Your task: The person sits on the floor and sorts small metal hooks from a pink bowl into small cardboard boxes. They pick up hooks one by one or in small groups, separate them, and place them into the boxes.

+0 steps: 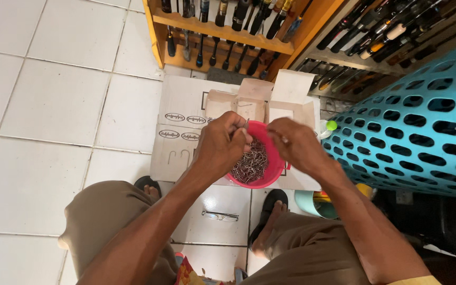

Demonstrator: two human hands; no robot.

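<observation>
Over one pink bowl [271,158] of hooks [252,161], left hand [222,145] and right hand [296,145], two

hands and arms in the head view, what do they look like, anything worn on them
Both forearms are bare, with no gloves or watch visible. The left hand shows no jewellery; the right hand seems to have a small ring on one of its fingers. A yellow sleeve edge shows at the right arm.

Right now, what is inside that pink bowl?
The pink bowl holds a tangled heap of small metal hooks. The left hand and right hand cover its upper part; its bottom is hidden.
</observation>
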